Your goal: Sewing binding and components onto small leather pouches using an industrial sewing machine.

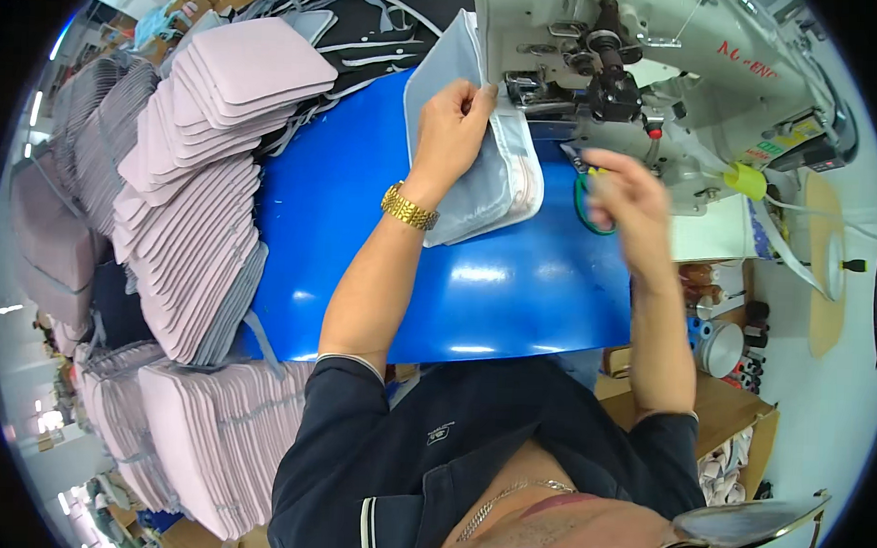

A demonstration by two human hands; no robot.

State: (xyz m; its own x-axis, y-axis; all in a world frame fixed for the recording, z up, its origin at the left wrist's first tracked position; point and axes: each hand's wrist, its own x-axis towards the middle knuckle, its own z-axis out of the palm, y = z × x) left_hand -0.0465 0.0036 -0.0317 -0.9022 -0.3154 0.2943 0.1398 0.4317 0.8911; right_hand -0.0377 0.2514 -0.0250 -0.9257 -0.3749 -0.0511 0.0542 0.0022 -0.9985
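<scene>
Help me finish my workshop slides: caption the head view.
The left hand holds grey fabric beside a sewing machine; the blurred right hand is at green-handled scissors over a blue table.

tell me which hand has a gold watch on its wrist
The left hand, the one pinching the grey fabric piece: the gold watch sits on its wrist. The right hand's wrist is bare.

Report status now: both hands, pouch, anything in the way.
Left hand holding pouch. Right hand blurred at green scissors, grip unclear. Pouch over blue table; machine close beside it.
</scene>
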